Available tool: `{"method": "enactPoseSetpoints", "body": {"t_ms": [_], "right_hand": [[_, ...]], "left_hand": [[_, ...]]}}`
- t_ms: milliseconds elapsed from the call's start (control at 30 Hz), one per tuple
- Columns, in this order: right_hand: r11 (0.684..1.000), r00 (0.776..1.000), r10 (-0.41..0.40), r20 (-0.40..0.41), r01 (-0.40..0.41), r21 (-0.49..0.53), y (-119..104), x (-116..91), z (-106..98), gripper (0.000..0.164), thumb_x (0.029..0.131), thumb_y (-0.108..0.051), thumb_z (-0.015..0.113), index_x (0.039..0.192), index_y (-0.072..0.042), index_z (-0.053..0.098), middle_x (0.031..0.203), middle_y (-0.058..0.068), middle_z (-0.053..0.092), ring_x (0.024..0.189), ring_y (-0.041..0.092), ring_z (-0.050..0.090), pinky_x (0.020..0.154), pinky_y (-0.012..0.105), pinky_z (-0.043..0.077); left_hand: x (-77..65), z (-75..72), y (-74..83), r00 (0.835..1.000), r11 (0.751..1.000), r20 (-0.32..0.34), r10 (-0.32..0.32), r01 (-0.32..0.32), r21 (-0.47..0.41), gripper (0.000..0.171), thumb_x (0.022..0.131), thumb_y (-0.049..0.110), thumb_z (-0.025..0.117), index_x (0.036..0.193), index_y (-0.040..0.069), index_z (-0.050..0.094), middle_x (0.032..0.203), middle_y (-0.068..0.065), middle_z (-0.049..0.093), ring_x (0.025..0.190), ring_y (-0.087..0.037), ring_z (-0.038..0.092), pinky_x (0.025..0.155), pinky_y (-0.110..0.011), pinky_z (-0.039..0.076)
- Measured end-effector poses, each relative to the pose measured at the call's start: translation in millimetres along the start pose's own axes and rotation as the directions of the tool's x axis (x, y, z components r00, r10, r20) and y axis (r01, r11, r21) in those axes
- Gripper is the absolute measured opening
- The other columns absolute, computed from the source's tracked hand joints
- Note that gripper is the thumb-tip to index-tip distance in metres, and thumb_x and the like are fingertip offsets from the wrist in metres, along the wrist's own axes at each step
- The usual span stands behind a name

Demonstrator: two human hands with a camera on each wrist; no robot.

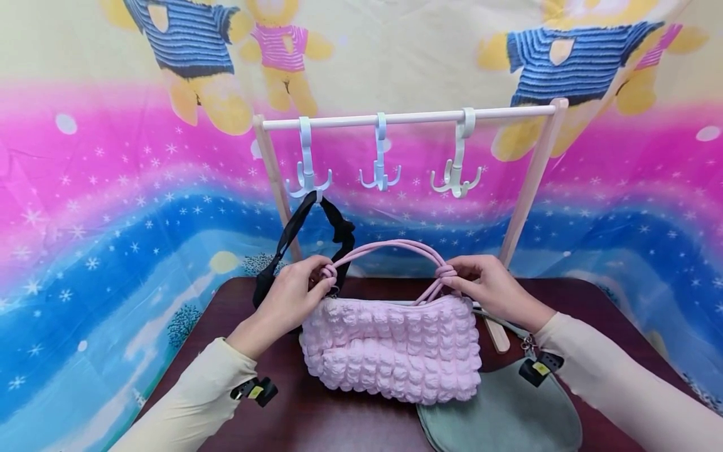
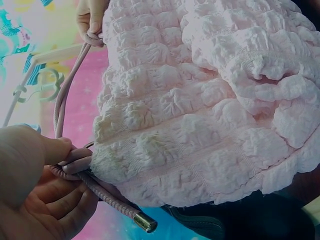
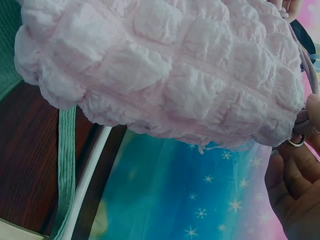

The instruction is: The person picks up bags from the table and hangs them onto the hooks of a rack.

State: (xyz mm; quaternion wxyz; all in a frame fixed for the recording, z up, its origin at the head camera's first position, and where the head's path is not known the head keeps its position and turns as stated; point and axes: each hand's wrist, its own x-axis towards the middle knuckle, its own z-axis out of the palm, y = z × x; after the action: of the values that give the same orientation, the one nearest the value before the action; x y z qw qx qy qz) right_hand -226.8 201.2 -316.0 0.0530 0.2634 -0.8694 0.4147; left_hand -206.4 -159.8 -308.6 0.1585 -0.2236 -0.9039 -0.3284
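Observation:
A pink puffy handbag [image 1: 395, 351] hangs from both hands in front of the rack. My left hand [image 1: 296, 285] pinches the knot at the left end of its cord handle [image 1: 395, 243]; in the left wrist view, thumb and fingers close on that knot [image 2: 75, 162], and a metal-tipped cord end [image 2: 145, 222] dangles below. My right hand [image 1: 488, 285] pinches the knot at the handle's right end. The handle arches upward between the hands. In the right wrist view the bag [image 3: 165, 70] covers much of the scene, and the right hand [image 3: 300, 175] shows at the edge.
A wooden rack [image 1: 407, 117] bears three hooks, a left one [image 1: 307, 157], a middle one [image 1: 381, 154] and a right one [image 1: 459, 157]. A black bag strap [image 1: 296, 223] hangs on the left hook. A green bag [image 1: 508, 408] lies on the dark table [image 1: 260, 408], partly behind the pink bag.

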Motion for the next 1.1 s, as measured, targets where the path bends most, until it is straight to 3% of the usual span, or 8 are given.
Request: {"method": "enactPoseSetpoints", "body": {"t_ms": [567, 867, 1100], "right_hand": [[0.999, 0.999, -0.028, -0.040, 0.027, -0.023, -3.9, 6.7, -1.9, 0.021, 0.098, -0.014, 0.067, 0.116, -0.008, 0.074, 0.102, 0.009, 0.077, 0.081, 0.008, 0.070, 0.068, 0.026, 0.058], [0.996, 0.994, -0.081, -0.072, 0.078, -0.040, -8.8, 8.6, -3.5, 0.021, 0.097, -0.012, 0.067, 0.116, -0.007, 0.074, 0.098, 0.009, 0.077, 0.078, 0.011, 0.069, 0.067, 0.025, 0.056], [0.997, 0.995, -0.063, -0.076, 0.060, -0.046, -10.6, 10.1, -5.3, 0.023, 0.097, -0.015, 0.067, 0.118, -0.007, 0.073, 0.097, 0.011, 0.076, 0.078, 0.010, 0.068, 0.070, 0.025, 0.057]], "left_hand": [[2.8, -3.4, 4.0, 0.998, 1.000, -0.056, 0.019, -0.020, -0.023, 0.016, 0.098, 0.016, 0.066, 0.113, 0.010, 0.068, 0.090, -0.001, 0.068, 0.073, -0.011, 0.059, 0.068, -0.028, 0.049], [3.4, -7.1, 7.2, 0.996, 0.998, -0.077, 0.045, -0.048, -0.034, 0.015, 0.099, 0.016, 0.066, 0.113, 0.011, 0.067, 0.091, -0.001, 0.068, 0.074, -0.010, 0.060, 0.068, -0.029, 0.051], [5.9, -9.3, 8.4, 0.994, 0.998, -0.090, 0.054, -0.057, -0.031, 0.012, 0.100, 0.016, 0.065, 0.111, 0.014, 0.066, 0.091, 0.000, 0.067, 0.074, -0.011, 0.061, 0.068, -0.029, 0.051]]}}
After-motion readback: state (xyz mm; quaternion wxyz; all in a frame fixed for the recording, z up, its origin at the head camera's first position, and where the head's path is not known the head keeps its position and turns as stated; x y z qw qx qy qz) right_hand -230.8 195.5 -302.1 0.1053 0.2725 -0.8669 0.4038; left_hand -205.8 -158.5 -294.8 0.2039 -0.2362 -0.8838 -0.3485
